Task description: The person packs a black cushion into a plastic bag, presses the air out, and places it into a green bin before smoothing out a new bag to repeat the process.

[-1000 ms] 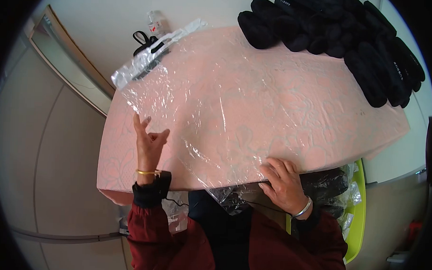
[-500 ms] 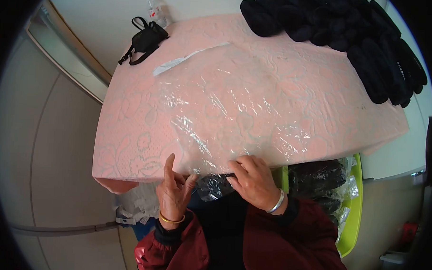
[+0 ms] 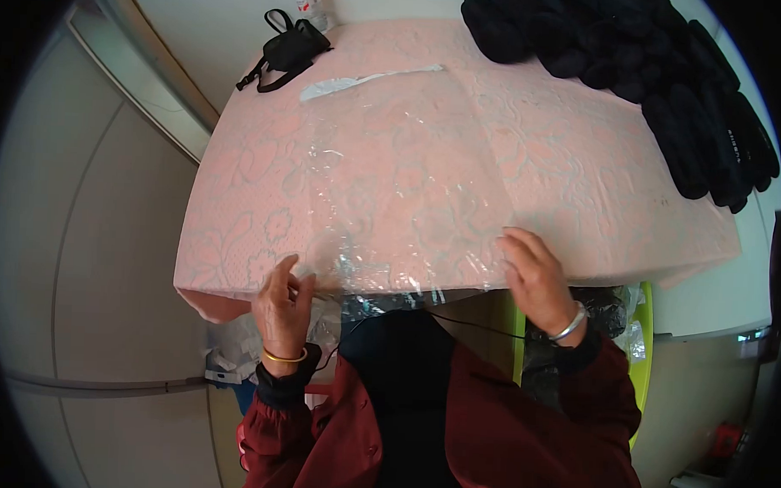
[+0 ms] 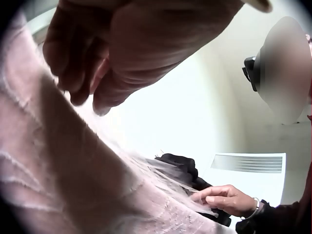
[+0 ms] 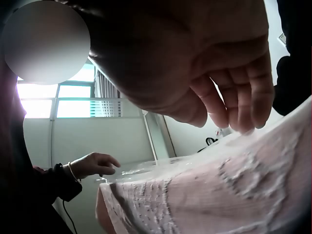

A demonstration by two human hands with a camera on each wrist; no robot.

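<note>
A clear plastic bag (image 3: 410,184) lies flat over a pink patterned cloth (image 3: 228,212), a white strip (image 3: 370,81) along its far end. Its near end hangs over the table's front edge. My left hand (image 3: 283,305) is at the bag's near left corner, fingers loosely bent and thumb apart from them. At the bag's right edge is my right hand (image 3: 537,275), fingers fairly straight and tips close over the film. The right wrist view shows those fingertips (image 5: 243,127) right above the cloth. Neither hand has anything in its grasp.
Black plush rolls (image 3: 621,45) are heaped at the back right. At the back left lie a small black strapped pouch (image 3: 290,49) and a clear bottle (image 3: 313,7). Below the table's right front, a green bin (image 3: 648,339) contains dark items in plastic. A thin cable (image 3: 482,326) hangs near the body.
The left hand came down from the upper left to the front edge, then moved left. The right hand has shifted right, away from it. The bag's far end has settled flat, uncovering the pouch.
</note>
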